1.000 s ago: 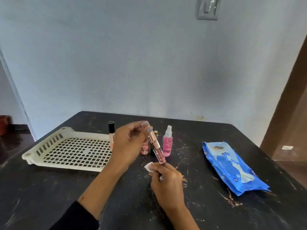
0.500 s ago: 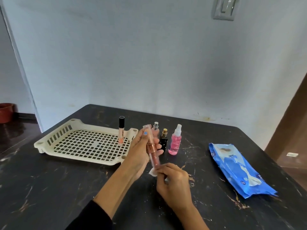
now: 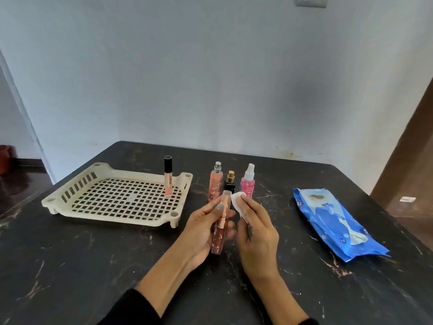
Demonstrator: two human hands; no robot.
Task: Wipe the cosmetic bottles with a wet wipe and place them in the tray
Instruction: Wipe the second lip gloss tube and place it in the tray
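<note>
My left hand (image 3: pixel 201 233) grips a slim pink lip gloss tube (image 3: pixel 220 227), held nearly upright over the dark table. My right hand (image 3: pixel 256 235) pinches a small white wet wipe (image 3: pixel 237 202) against the tube's upper end. A cream perforated tray (image 3: pixel 117 198) lies to the left, with a black-capped lip gloss (image 3: pixel 168 177) standing in its far right corner. Behind my hands stand three bottles: a peach spray bottle (image 3: pixel 215 184), a small black bottle with a gold cap (image 3: pixel 230 184) and a pink spray bottle (image 3: pixel 248 182).
A blue pack of wet wipes (image 3: pixel 337 224) lies on the right of the black marbled table (image 3: pixel 70 266). A pale wall rises behind the table's far edge. A brown door frame (image 3: pixel 407 148) stands at the right.
My right hand has slid the wipe from the tube's lower end up to its top. The tube has turned more upright. The camera has tilted down.
</note>
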